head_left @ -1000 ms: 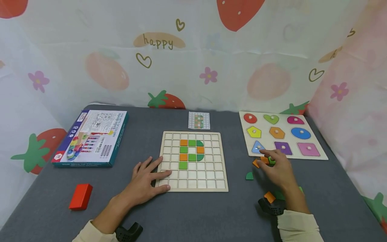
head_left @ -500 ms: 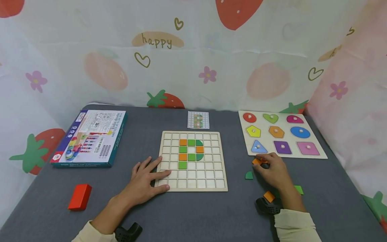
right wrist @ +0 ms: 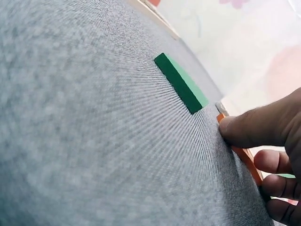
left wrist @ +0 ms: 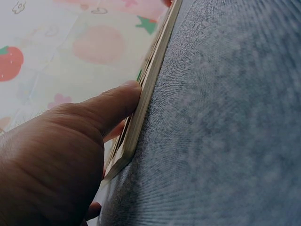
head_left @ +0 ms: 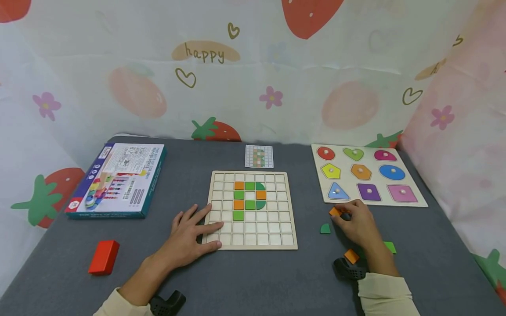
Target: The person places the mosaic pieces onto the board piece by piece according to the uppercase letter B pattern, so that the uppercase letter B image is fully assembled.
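My left hand (head_left: 193, 235) lies with spread fingers on the left edge of a wooden grid board (head_left: 275, 228). In the left wrist view the thumb (left wrist: 120, 101) presses the board's side. Orange and green tiles, some with a rounded corner, form a pattern in its upper middle. On the right, my right hand (head_left: 357, 224) pinches an orange tile (head_left: 334, 211) between thumb and fingers, low at the table. More orange shows under the fingers, partly hidden. A green quarter-round tile (head_left: 325, 228) lies to the left of this hand, and shows in the right wrist view as well.
A small pattern card (head_left: 259, 156) lies behind the board. At the right back is a shape puzzle (head_left: 348, 192) with knobbed pieces. A boxed toy (head_left: 118, 180) and a red block (head_left: 104, 257) sit at left. Loose orange (head_left: 351, 256) and green (head_left: 390, 247) tiles lie by the right wrist.
My right hand has shifted slightly left and down onto the orange tiles, its fingers drawing together; it then stays nearly still. The left hand keeps its place on the board.
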### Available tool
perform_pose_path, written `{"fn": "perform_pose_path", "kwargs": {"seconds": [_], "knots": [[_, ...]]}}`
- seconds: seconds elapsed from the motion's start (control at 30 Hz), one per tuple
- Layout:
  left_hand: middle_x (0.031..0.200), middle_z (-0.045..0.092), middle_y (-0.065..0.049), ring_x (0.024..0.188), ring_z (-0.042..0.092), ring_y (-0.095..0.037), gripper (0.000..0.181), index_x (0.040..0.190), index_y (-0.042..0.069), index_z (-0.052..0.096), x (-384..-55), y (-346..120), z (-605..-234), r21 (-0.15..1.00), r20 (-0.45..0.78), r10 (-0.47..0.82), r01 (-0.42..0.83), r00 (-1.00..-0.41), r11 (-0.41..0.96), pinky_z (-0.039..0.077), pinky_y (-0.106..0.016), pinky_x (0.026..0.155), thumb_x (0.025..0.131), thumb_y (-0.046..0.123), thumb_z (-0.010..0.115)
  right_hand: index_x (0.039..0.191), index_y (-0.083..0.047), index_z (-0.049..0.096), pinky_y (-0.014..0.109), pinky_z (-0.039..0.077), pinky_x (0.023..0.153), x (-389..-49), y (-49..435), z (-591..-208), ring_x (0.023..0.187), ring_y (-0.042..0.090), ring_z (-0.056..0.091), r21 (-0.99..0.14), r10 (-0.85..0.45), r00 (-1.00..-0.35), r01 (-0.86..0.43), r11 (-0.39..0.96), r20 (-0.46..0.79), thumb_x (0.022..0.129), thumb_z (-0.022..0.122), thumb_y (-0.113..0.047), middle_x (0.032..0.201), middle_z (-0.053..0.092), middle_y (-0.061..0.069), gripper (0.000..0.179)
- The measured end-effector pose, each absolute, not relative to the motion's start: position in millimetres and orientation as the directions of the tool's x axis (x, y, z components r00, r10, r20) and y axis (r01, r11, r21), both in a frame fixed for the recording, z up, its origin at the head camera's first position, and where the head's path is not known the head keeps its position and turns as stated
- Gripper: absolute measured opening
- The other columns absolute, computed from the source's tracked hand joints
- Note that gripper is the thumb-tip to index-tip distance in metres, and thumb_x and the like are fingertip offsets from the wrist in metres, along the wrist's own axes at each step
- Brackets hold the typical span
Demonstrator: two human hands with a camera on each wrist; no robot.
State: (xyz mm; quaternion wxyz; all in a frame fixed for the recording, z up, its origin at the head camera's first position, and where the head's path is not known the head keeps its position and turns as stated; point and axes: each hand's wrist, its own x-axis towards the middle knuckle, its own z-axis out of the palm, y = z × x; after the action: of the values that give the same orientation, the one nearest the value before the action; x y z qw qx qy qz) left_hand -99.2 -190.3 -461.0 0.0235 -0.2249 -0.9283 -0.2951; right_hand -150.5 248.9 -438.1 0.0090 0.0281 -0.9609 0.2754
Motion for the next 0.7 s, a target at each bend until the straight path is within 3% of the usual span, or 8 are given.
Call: {"fn": "perform_pose_path", "kwargs": {"seconds": [0.33,0.7], "knots": [[0.152,0.033,-0.013,0.138,0.018,-0.046,0.051,0.129,0.022,0.066,-99,-189,-460,0.538,0.174,0.402,0.429,-0.899,0.726,0.007,-0.067,0.103,0.085,0.046,0.071,0.117,-0.001,0.067,0.054,0.047,0.083,-144,244,-418,0.095,0.036,0.056,-0.584,-0.095,-0.984,-0.165,0.795,0.148,0.09,0.07,-0.009,0.107,0.058,0.016,0.029],[0.152,0.033,-0.013,0.138,0.018,-0.046,0.051,0.129,0.022,0.066,-100,-191,-461,0.54,0.17,0.397,0.423,-0.902,0.728,0.007,-0.067,0.103,0.085,0.047,0.071,0.112,-0.001,0.07,0.049,0.049,0.083,-137,200,-386,0.094,0.03,0.055,-0.601,-0.239,-0.911,-0.404,0.689,0.337,0.084,0.075,-0.002,0.102,0.061,0.008,0.028]]}}
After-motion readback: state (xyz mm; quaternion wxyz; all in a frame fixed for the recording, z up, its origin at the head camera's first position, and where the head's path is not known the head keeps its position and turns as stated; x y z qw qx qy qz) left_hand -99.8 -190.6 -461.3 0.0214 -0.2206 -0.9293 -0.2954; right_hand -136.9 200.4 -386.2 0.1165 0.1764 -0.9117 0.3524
